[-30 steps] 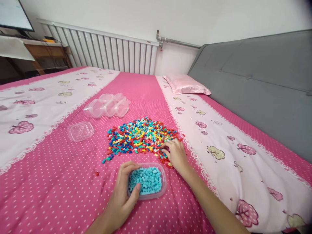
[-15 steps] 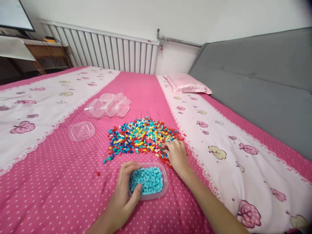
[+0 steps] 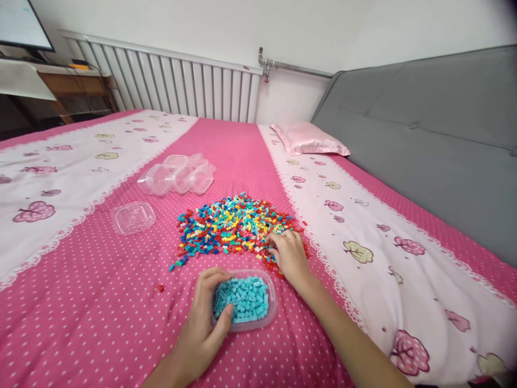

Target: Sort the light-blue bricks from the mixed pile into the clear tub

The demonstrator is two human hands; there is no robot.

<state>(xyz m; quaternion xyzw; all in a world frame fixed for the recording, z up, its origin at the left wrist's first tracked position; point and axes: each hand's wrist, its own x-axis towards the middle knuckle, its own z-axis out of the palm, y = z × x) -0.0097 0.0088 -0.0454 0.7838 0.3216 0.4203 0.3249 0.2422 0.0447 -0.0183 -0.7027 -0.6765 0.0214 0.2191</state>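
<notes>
My left hand (image 3: pixel 208 312) grips the left side of a clear plastic container (image 3: pixel 271 318), its thumb over the near rim. Light-blue toy bricks (image 3: pixel 244 297) fill much of that container, which rests on the bed. Beyond it spreads a loose pile of small bricks (image 3: pixel 226 226) in red, yellow, blue, green and other colours. At the pile's right front edge is my right hand (image 3: pixel 288 256), its fingers bent and drawn together among the bricks. Whatever lies between those fingertips is hidden.
Several clear containers (image 3: pixel 173 175) stand grouped left of the pile, with a clear lid (image 3: pixel 133 217) nearer. One red brick (image 3: pixel 160 288) lies apart at left. A pink pillow (image 3: pixel 309 138) sits by the grey headboard (image 3: pixel 424 118). Behind the bed is a white radiator (image 3: pixel 169 78).
My right hand has shifted very slightly left at the pile's edge, fingers still bent. My left hand keeps its hold on the container. The whole view has moved a little.
</notes>
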